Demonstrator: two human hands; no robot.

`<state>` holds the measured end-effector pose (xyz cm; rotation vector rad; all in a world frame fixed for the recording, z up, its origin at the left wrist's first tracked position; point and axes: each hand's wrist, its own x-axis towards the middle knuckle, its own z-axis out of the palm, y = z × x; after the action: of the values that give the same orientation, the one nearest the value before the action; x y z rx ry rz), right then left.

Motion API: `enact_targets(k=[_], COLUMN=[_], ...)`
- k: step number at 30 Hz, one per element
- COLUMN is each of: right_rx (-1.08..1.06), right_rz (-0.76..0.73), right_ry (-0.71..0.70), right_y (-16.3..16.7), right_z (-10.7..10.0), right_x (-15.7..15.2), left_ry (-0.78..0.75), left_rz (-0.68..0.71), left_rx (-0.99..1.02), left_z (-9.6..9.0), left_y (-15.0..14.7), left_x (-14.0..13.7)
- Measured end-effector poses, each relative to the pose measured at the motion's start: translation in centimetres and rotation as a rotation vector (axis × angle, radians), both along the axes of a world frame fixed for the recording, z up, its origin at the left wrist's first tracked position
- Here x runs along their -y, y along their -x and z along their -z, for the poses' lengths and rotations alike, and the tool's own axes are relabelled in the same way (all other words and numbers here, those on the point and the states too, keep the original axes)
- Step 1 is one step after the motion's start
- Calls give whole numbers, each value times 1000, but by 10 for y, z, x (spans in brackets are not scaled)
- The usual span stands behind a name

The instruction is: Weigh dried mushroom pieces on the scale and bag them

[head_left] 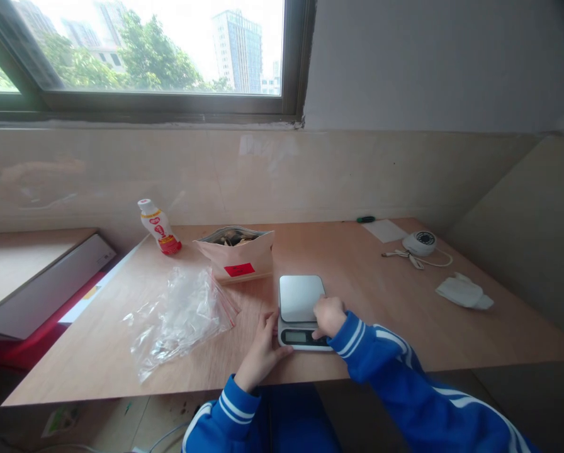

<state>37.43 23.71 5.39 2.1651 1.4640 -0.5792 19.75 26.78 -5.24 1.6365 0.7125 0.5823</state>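
A kitchen scale [302,299] with a silver weighing plate lies near the table's front edge. Its display [296,337] faces me. My left hand [262,352] holds the scale's left front corner, thumb along the front and fingers against the side. Over the right part of the control panel, my right hand [330,316] has its fingers curled, one digit reaching down to the buttons. Whether that digit presses a button I cannot tell. Just behind and left of the scale stands an open beige pouch [258,255] with a red label; its contents are only partly visible.
Clear zip bags [182,314] lie left of my left hand. A red-and-white bottle [160,228] stands behind them. On the right are a white dome camera [420,243] with its cable, a crumpled white cloth or tissue [464,292], paper [386,230] and a dark green tool handle [366,219].
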Motion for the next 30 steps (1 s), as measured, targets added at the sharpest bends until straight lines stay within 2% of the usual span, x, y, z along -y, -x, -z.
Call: enact_targets(k=[3, 6, 9, 12, 15, 19, 21, 24, 26, 30], right_rx=[-78, -275, -449, -479, -469, -638, -713, -801, -886, -986], right_rz=[42, 31, -26, 3, 130, 324, 512, 880, 1038, 1062], right_ry=[-40, -118, -197, -281, -437, -793, -944, -1129, -1217, -1260], right_y=[-17, -43, -67, -82, -92, -96, -93, -84, -79, -73], right_z=[-3, -6, -6, 1, 16, 48, 67, 91, 100, 103], right_x=[9, 14, 10, 2, 3, 29, 47, 68, 77, 83], left_ry=[54, 77, 75, 52, 42, -3, -38, -65, -70, -101], left_rz=[28, 7, -18, -58, -86, -80, -84, -98, -99, -94], left_rx=[-17, -26, -14, -12, -11, -3, -21, -43, -37, -20], left_z=[-1, -3, -4, -3, 1, 10, 13, 15, 14, 10], left_y=[1, 0, -7, -20, -29, -26, -21, -17, -17, -17], left_x=[0, 0, 2, 2, 0, -5, -6, -6, -5, -4])
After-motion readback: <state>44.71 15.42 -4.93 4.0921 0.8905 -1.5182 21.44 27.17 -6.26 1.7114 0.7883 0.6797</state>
